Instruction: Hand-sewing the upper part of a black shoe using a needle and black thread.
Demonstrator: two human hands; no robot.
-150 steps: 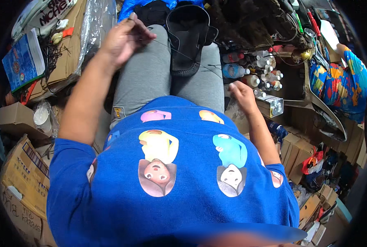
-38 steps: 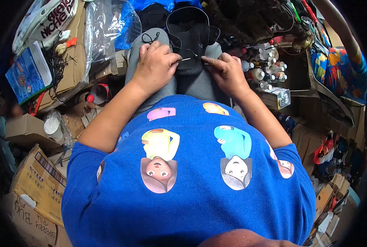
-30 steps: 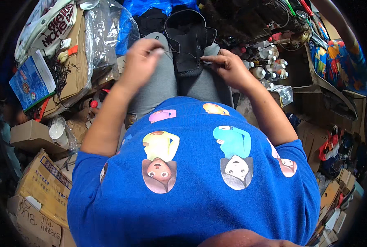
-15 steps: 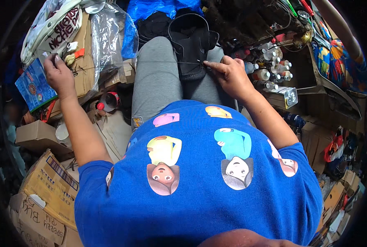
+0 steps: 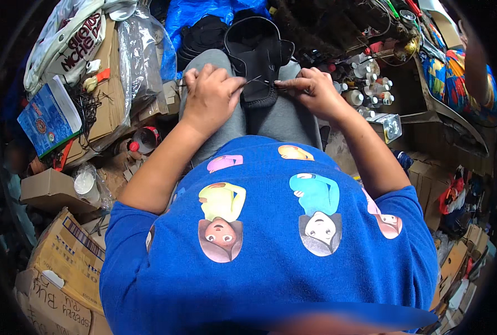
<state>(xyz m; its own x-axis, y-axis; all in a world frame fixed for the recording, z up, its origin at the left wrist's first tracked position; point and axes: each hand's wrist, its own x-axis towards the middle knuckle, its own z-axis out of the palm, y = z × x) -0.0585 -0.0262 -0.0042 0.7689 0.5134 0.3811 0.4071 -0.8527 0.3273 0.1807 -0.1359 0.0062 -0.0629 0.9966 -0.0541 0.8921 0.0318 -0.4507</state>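
Note:
A black shoe upper (image 5: 255, 54) lies across my lap, its rounded, stitched toe end towards me. My left hand (image 5: 210, 96) is closed above my left thigh, its thumb and finger pinching a thin dark thread beside the upper. That thread runs to a small bright sliver near the toe seam; whether it is a needle I cannot tell. From the other side, my right hand (image 5: 316, 94) meets the upper's right edge, index finger and thumb pressed together. What lies between those fingertips is too small to make out.
Clear plastic and cardboard lie to the left, with a blue printed booklet (image 5: 50, 120) and cardboard boxes (image 5: 50, 187). Several small capped bottles (image 5: 374, 89) stand at the right, beside a clear container (image 5: 392, 129). Another person's arm (image 5: 476, 61) shows at the far right.
My left hand has come in from the far left, over the cardboard, to beside the upper. My right hand stays near the toe edge.

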